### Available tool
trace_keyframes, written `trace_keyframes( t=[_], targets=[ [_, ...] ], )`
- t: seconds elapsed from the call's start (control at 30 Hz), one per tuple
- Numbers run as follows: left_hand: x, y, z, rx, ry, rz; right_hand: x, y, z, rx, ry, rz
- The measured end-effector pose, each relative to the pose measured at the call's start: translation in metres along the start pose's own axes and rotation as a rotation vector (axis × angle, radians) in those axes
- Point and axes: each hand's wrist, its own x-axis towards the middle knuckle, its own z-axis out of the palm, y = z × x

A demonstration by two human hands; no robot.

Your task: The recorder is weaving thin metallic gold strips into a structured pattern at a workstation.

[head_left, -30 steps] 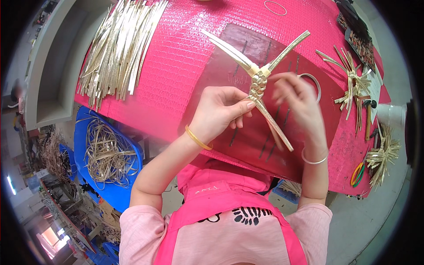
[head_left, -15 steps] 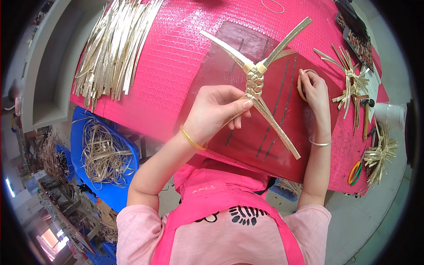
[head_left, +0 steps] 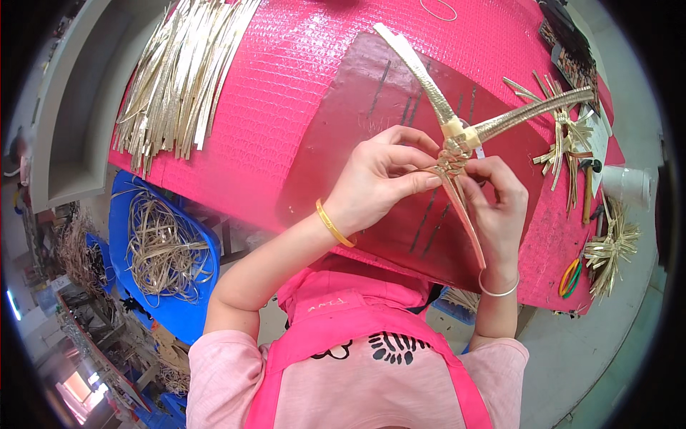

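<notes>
A short braid of gold strips point(head_left: 453, 156) is held up over the dark red mat. Pale yellow tape point(head_left: 463, 134) binds its far end, where two bundles of loose strips spread apart; another tail hangs toward me. My left hand point(head_left: 389, 171) is closed, its thumb and fingers pinching the braid's near end. Against the other side of that end, my right hand point(head_left: 499, 196) has its fingers curled and closed. What those fingers hold is mostly hidden; a small pale edge shows just above them.
Cut gold strips point(head_left: 189, 79) lie in a pile at the table's left. A blue bin point(head_left: 202, 286) below holds tangled strips. Tied gold bundles point(head_left: 611, 247), a hammer point(head_left: 587, 193) and scissors with coloured handles point(head_left: 570, 277) lie at right. The dark red mat point(head_left: 343, 107) covers the table's middle.
My left hand has carried the braid to the right and turned it clockwise. My right hand has come in from the mat's right side to the braid; the tan ring it held is no longer clearly visible.
</notes>
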Motion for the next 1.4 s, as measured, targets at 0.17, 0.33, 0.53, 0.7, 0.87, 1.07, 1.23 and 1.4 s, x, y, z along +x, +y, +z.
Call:
trace_keyframes(
  t=[0.17,0.33,0.53,0.7,0.87,1.07,1.23,1.4],
  targets=[
    [-0.002,0.007,0.006,0.222,-0.019,0.073,-0.008,-0.006,0.006,-0.124,0.087,-0.236],
    [-0.006,0.005,0.008,0.469,0.023,0.271,-0.012,-0.007,0.009,-0.163,0.117,-0.282],
    [-0.01,0.014,0.004,0.557,-0.073,0.296,-0.018,-0.001,0.004,-0.243,0.121,-0.263],
    [-0.01,0.013,0.002,0.551,-0.017,0.322,-0.016,-0.008,0.004,-0.147,0.068,-0.216],
    [-0.004,0.02,0.0,0.613,-0.119,0.226,-0.019,-0.007,0.002,-0.212,0.082,-0.305],
    [-0.002,0.017,-0.006,0.545,-0.168,0.207,-0.021,-0.013,-0.001,-0.284,0.014,-0.297],
    [-0.002,0.009,-0.002,0.229,-0.114,0.063,-0.002,-0.01,-0.004,-0.206,0.059,-0.081],
    [0.0,0.012,-0.01,-0.282,-0.034,-0.265,-0.031,-0.003,-0.021,0.321,-0.084,0.349]
  ],
)
